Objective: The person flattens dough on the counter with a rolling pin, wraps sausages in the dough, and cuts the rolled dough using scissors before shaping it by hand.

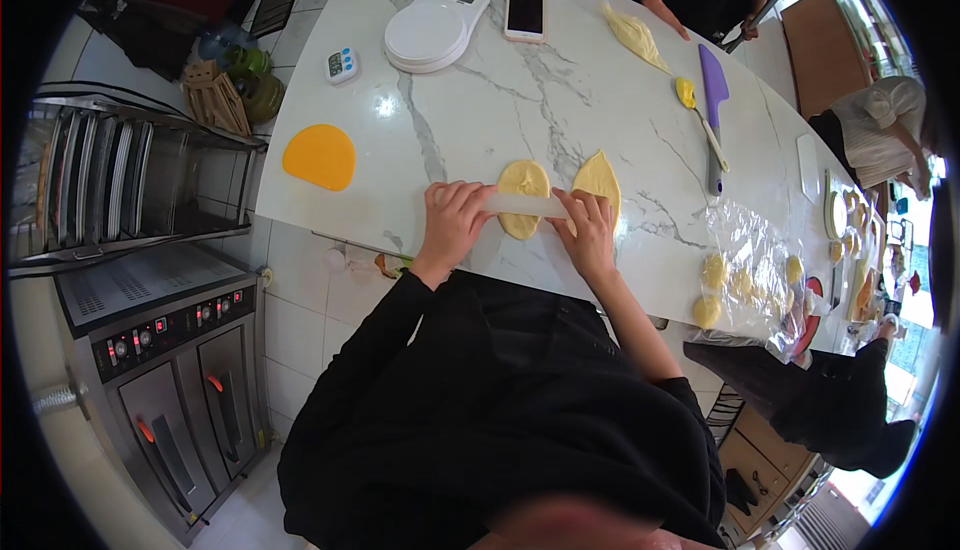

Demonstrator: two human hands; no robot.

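A white rolling pin (530, 206) lies across a flattened oval of pale yellow dough (521, 178) near the table's front edge. My left hand (456, 218) is closed on the pin's left end. On its right end my right hand (588, 227) has its fingers curled, partly over a second flat piece of dough (597, 172) with a pointed far end. That second piece lies beside the first, and its near part is hidden by my right hand.
An orange dough scraper (319, 157), a timer (341, 65), a white kitchen scale (432, 30) and a phone (525, 14) lie left and far. Rightward are a piping bag (636, 36), a spoon (703, 122), a purple knife (714, 90) and dough balls under plastic film (750, 250). An oven (165, 350) stands left.
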